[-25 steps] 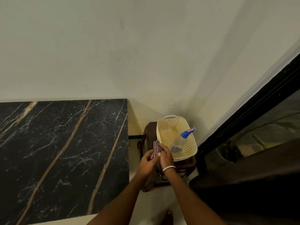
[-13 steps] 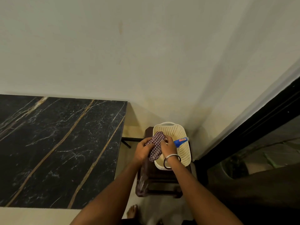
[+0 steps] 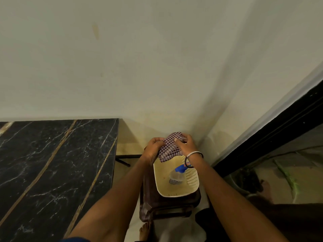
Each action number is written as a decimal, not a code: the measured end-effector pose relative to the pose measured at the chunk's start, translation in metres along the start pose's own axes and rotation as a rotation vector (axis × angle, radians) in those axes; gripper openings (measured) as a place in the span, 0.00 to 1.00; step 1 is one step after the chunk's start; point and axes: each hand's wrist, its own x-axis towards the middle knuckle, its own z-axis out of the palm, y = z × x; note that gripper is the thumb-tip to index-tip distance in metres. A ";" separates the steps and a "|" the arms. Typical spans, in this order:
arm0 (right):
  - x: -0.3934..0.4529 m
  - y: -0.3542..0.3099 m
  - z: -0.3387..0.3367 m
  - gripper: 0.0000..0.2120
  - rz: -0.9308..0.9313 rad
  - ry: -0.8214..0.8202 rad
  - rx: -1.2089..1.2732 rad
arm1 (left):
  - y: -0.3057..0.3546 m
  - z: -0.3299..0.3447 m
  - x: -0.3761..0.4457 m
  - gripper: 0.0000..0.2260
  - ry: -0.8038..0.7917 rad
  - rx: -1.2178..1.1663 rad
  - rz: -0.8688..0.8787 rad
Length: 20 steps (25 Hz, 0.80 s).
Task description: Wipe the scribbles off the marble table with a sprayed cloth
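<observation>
A checked purple-and-white cloth (image 3: 168,147) is bunched between both hands above the far end of a cream perforated basket (image 3: 176,191). My left hand (image 3: 153,149) grips its left side and my right hand (image 3: 186,144), with bangles at the wrist, grips its right side. A clear spray bottle (image 3: 176,176) with a blue head lies inside the basket. The black marble table (image 3: 52,172) with gold veins fills the left; I make out no scribbles on the part in view.
The basket rests on a dark brown plastic stool (image 3: 157,206) in the corner between the table and a black door frame (image 3: 279,130). A pale wall stands behind. A bare foot (image 3: 145,231) shows below the stool.
Both hands lifted the cloth from the near side of the basket up to its far end. My view moved closer and tilted down, uncovering the bottle in the basket.
</observation>
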 end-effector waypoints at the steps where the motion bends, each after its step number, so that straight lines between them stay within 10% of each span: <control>1: 0.010 -0.001 -0.002 0.22 0.026 0.009 -0.016 | 0.000 0.002 0.013 0.10 0.016 0.030 -0.015; 20: 0.102 0.067 0.018 0.23 0.363 -0.106 -0.585 | -0.060 0.000 0.096 0.15 -0.085 0.724 -0.014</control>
